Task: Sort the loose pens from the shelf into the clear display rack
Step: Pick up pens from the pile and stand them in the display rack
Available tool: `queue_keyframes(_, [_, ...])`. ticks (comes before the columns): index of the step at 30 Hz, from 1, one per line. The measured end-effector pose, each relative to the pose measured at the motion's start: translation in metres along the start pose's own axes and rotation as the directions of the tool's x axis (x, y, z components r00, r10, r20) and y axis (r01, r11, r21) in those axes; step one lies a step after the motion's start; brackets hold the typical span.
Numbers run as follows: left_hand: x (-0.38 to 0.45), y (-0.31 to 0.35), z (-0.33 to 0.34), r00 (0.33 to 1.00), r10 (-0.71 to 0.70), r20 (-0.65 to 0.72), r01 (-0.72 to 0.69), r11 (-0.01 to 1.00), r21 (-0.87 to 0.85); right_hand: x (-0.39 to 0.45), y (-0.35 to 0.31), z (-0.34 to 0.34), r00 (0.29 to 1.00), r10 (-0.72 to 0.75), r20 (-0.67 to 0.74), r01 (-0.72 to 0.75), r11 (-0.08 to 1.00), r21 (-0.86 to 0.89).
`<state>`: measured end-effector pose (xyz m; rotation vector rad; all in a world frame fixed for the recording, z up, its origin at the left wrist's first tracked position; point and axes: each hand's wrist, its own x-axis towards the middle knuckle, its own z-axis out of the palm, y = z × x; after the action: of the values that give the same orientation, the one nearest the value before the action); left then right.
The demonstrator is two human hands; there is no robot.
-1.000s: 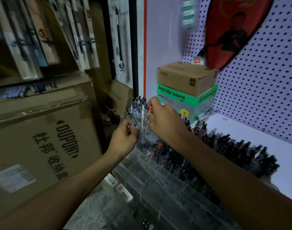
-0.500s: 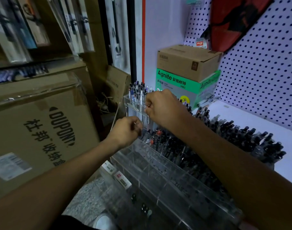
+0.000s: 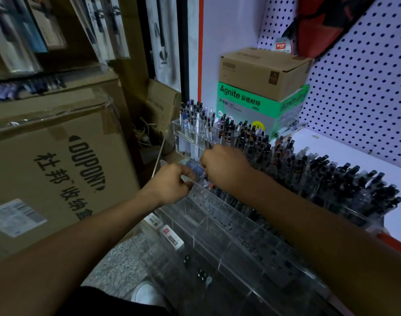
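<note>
Two hands meet at the clear display rack (image 3: pixel 229 215): your right hand (image 3: pixel 224 166) pinches pens (image 3: pixel 205 179) beneath curled fingers, left hand (image 3: pixel 172 185) grips its edge. Crowded slots could snag tips, spilling pens.

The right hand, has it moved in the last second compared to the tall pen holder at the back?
Yes. The right hand has dropped from the pen tops of the tall pen holder to below its base, closer to the left hand.
</note>
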<state>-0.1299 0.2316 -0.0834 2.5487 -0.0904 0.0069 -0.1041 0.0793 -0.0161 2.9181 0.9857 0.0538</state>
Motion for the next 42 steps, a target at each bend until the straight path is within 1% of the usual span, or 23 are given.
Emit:
queue_keyframes(3, [-0.001, -0.001, 0.002, 0.999, 0.004, 0.040, -0.005, 1.000, 0.024, -0.002, -0.001, 0.000, 1.000, 0.011, 0.008, -0.011, 1.000, -0.026])
queue_keyframes(6, [-0.002, 0.003, -0.002, 0.998, -0.003, 0.062, 0.001, 1.000, 0.025, -0.004, -0.006, 0.006, 0.999, 0.045, -0.022, -0.045, 0.998, -0.040])
queue_keyframes(7, [-0.003, 0.006, -0.003, 0.997, -0.005, 0.073, 0.003, 1.000, 0.026, -0.005, -0.008, 0.006, 0.999, 0.036, -0.022, -0.037, 0.999, -0.036])
queue_keyframes(10, [-0.007, 0.010, -0.008, 0.994, -0.031, 0.103, 0.035, 0.999, -0.030, -0.011, -0.007, 0.007, 1.000, 0.012, -0.025, -0.012, 1.000, 0.007])
queue_keyframes(12, [-0.009, 0.009, -0.011, 0.995, -0.042, 0.093, 0.049, 0.996, -0.071, -0.015, -0.001, 0.006, 0.999, 0.010, -0.047, -0.007, 0.998, 0.066])
queue_keyframes(15, [-0.012, 0.007, -0.017, 0.996, -0.078, 0.040, 0.084, 0.982, -0.167, -0.021, 0.008, 0.005, 0.996, 0.004, -0.087, 0.006, 0.994, 0.110])
queue_keyframes(17, [-0.013, 0.009, -0.022, 0.996, -0.092, 0.000, 0.090, 0.967, -0.237, -0.024, 0.017, 0.006, 0.991, 0.016, -0.131, 0.010, 0.980, 0.198])
queue_keyframes(21, [-0.017, 0.028, -0.034, 0.997, -0.041, -0.064, 0.010, 0.907, -0.421, -0.036, 0.039, 0.001, 0.962, 0.044, -0.269, 0.070, 0.913, 0.402])
queue_keyframes(24, [-0.022, 0.043, -0.043, 0.990, -0.001, -0.144, -0.075, 0.852, -0.518, -0.053, 0.047, -0.022, 0.930, 0.071, -0.360, 0.115, 0.876, 0.469])
queue_keyframes(26, [-0.024, 0.060, -0.052, 0.978, 0.026, -0.208, -0.139, 0.822, -0.553, -0.067, 0.054, -0.045, 0.920, 0.116, -0.375, 0.110, 0.841, 0.530])
queue_keyframes(29, [-0.017, 0.093, -0.065, 0.956, 0.080, -0.283, -0.234, 0.789, -0.568, -0.083, 0.074, -0.076, 0.914, 0.201, -0.352, 0.054, 0.801, 0.596])
queue_keyframes(32, [0.001, 0.130, -0.069, 0.939, 0.132, -0.316, -0.295, 0.782, -0.549, -0.088, 0.106, -0.092, 0.888, 0.330, -0.320, -0.038, 0.746, 0.664])
queue_keyframes(35, [0.029, 0.161, -0.065, 0.948, 0.172, -0.266, -0.290, 0.811, -0.508, -0.093, 0.143, -0.095, 0.861, 0.434, -0.265, -0.134, 0.696, 0.705])
queue_keyframes(37, [0.051, 0.182, -0.061, 0.963, 0.195, -0.187, -0.261, 0.846, -0.465, -0.096, 0.168, -0.089, 0.851, 0.483, -0.206, -0.188, 0.646, 0.739])
queue_keyframes(39, [0.074, 0.200, -0.053, 0.974, 0.201, -0.100, -0.224, 0.900, -0.374, -0.097, 0.192, -0.081, 0.837, 0.523, -0.160, -0.227, 0.600, 0.767])
queue_keyframes(42, [0.114, 0.222, -0.032, 0.976, 0.210, 0.064, -0.198, 0.968, -0.156, -0.095, 0.221, -0.066, 0.804, 0.581, -0.129, -0.259, 0.537, 0.803])
